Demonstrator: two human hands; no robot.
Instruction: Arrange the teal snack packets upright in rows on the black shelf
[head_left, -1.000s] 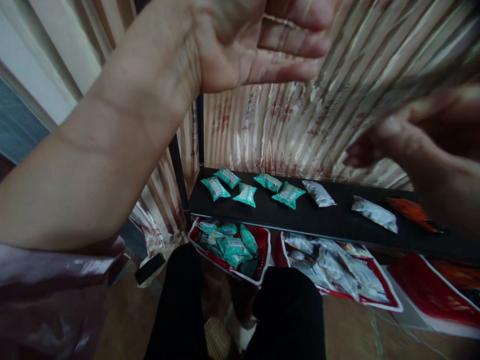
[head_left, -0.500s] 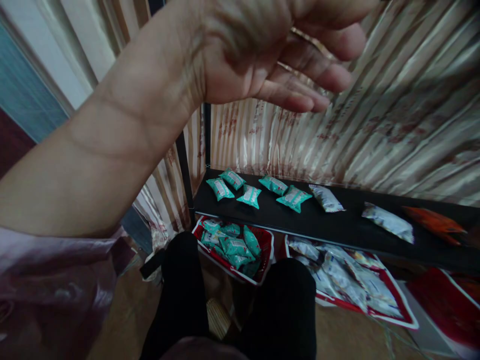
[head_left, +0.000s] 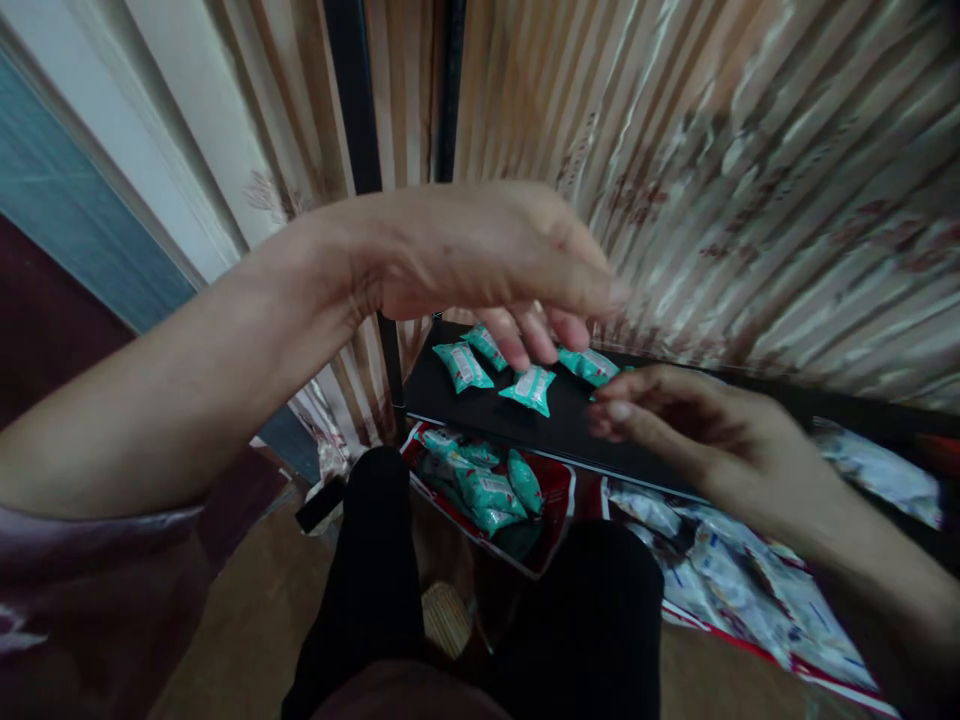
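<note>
My left hand (head_left: pixel 502 250) hangs over the left part of a black shelf (head_left: pixel 480 410), its fingers apart and loosely bent, nothing in it. Below its fingertips lie several small teal snack packets (head_left: pixel 529 388) with pale labels. From the right comes my right hand (head_left: pixel 690 420), fingers curled and tips close together. It covers most of one teal packet, of which only edges show; whether it touches or grips it is hidden. A silvery-white packet (head_left: pixel 877 470) lies on the shelf beyond my right wrist.
Under the shelf stand a red basket (head_left: pixel 559 520) of teal packets and another red basket (head_left: pixel 795 655) of white packets. Black shelf posts (head_left: pixel 352 100) rise at the left corner. A striped curtain (head_left: pixel 720 200) hangs behind. My knees (head_left: pixel 382 540) are close to the baskets.
My left hand has come down from the top of the view and turned. My right hand has come in from the right over the shelf. The view has shifted slightly.
</note>
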